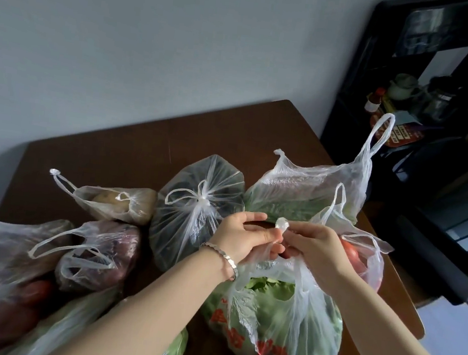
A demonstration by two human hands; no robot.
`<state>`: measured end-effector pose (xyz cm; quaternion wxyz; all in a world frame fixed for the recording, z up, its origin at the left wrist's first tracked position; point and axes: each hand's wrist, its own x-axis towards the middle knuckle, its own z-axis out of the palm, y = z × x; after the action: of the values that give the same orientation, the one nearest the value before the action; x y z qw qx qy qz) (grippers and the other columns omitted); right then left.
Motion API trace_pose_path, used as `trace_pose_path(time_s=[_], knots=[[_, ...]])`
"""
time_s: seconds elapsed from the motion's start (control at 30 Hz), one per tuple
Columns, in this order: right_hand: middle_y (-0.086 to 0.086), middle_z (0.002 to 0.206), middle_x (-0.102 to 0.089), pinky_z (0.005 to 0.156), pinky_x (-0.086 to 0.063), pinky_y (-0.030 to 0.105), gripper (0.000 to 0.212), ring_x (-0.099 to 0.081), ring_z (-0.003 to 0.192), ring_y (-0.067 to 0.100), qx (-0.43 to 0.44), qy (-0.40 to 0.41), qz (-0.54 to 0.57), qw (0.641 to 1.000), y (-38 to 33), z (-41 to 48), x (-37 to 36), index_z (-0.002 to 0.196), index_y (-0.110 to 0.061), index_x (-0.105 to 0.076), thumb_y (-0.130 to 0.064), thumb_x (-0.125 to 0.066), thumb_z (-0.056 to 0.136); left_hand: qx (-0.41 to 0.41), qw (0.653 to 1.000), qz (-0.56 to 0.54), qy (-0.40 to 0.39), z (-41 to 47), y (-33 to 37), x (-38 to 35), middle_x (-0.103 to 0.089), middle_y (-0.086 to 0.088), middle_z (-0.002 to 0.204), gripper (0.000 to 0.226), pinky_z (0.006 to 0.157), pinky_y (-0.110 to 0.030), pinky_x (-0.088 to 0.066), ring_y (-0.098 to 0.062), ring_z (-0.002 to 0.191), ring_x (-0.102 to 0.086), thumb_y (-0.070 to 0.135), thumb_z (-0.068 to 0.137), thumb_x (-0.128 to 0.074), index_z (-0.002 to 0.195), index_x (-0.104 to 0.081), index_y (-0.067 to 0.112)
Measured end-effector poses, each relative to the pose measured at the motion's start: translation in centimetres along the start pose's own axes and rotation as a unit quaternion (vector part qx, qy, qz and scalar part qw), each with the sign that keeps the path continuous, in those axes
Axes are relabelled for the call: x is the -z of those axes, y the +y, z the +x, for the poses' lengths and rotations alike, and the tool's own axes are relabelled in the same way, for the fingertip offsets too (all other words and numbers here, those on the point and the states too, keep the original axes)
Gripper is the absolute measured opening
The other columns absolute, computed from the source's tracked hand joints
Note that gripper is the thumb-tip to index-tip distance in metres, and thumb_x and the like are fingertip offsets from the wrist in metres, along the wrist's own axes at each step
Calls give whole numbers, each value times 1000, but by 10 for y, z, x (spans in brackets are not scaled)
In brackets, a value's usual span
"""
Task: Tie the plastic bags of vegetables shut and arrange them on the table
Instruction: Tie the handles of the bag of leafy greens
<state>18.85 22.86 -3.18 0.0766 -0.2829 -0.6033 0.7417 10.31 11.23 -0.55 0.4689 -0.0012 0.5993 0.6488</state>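
A clear bag of leafy greens with red print (270, 330) stands at the table's near right. Above it, my left hand (237, 237) and my right hand (316, 252) both pinch its twisted handles, which stick up between the fingers. Just behind stands a tied bag of dark vegetables (194, 208). An open bag of greens (310, 192) sits behind my hands, its handle standing up. A bag with a tomato (363, 259) lies to the right. At left lie a potato bag (119, 202), a bag of purple vegetables (101, 255) and a bag of red ones (8, 283).
The brown table (149, 144) stands against a grey wall. A black shelf unit (412, 89) with bottles and jars stands to the right, close to the table's right edge. Another bag of greens (175, 348) lies under my left forearm.
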Motion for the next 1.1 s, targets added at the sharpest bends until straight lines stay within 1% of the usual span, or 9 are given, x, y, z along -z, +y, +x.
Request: trace_pose_path(time_s=[0.13, 0.27, 0.37, 0.6, 0.67, 0.77, 0.87, 1.0, 1.1], knots=[[6, 56, -62, 52, -41, 18, 18, -50, 51, 12, -3, -18, -7, 1000, 3, 0, -5, 73, 0, -70, 6, -56, 83, 24, 999, 14, -19, 11, -4, 3, -69, -9, 71, 30, 52, -23, -56, -12, 52, -66, 2, 78, -67, 108, -61, -1], [-3, 52, -57, 53, -34, 22, 19, -43, 52, 10, -17, -61, 11, 998, 7, -2, -6, 70, 2, -69, -3, -57, 85, 7, 992, 123, 27, 24, -15, 7, -69, -7, 76, 10, 76, -31, -57, -19, 70, -65, 13, 73, -75, 81, -70, 13], [-7, 50, -56, 48, -37, 15, 20, -44, 47, 2, -18, -30, 3, 999, 15, -3, -8, 83, 4, -70, -8, -55, 88, -22, 981, 186, 50, 26, -20, 8, -66, 1, 70, 7, 61, -14, -53, -9, 64, -62, 15, 76, -73, 76, -66, 16], [14, 59, -64, 47, -48, 21, 27, -57, 50, 18, -31, 50, 129, 990, 21, -7, -7, 75, 1, -66, -19, -53, 89, -47, 988, 142, 48, 22, -36, 13, -59, -2, 67, 23, 65, -28, -48, -16, 64, -55, 20, 82, -66, 64, -51, 17], [17, 62, -63, 51, -53, 27, 29, -62, 55, 25, -65, 103, 133, 984, 25, -5, -5, 73, -2, -64, -25, -55, 90, -75, 969, 233, 45, 19, -39, 13, -54, 4, 66, 26, 65, -23, -43, -9, 63, -51, 28, 86, -61, 65, -47, 21], [1, 47, -54, 49, -47, 25, 31, -54, 45, 13, -48, 215, -50, 974, 36, 5, -5, 59, -14, -61, -27, -62, 87, -121, 918, 376, 41, 14, -43, 4, -44, 9, 61, 30, 58, -21, -35, -7, 58, -44, 34, 90, -53, 66, -39, 24], [-6, 51, -59, 47, -38, 9, 21, -52, 45, 2, 43, 212, -225, 950, 34, 5, -9, 61, -21, -65, -26, -68, 80, -129, 896, 423, 37, 16, -44, -5, -46, 8, 60, 31, 62, -27, -38, -14, 61, -48, 30, 90, -53, 64, -36, 25], [-8, 56, -60, 52, -38, 18, 10, -49, 51, 7, 81, 193, -291, 934, 27, 5, -1, 71, -16, -73, -25, -74, 75, -52, 913, 404, -14, 20, -38, 2, -52, 8, 62, 25, 57, -19, -42, -9, 60, -51, 24, 84, -64, 65, -47, 23], [-12, 55, -58, 55, -40, 23, 11, -50, 51, 7, 65, 187, -294, 935, 26, 9, 4, 69, -17, -71, -25, -74, 74, -29, 907, 416, -55, 23, -36, 9, -54, 8, 62, 23, 68, -22, -43, -12, 67, -52, 24, 79, -70, 63, -53, 23]])
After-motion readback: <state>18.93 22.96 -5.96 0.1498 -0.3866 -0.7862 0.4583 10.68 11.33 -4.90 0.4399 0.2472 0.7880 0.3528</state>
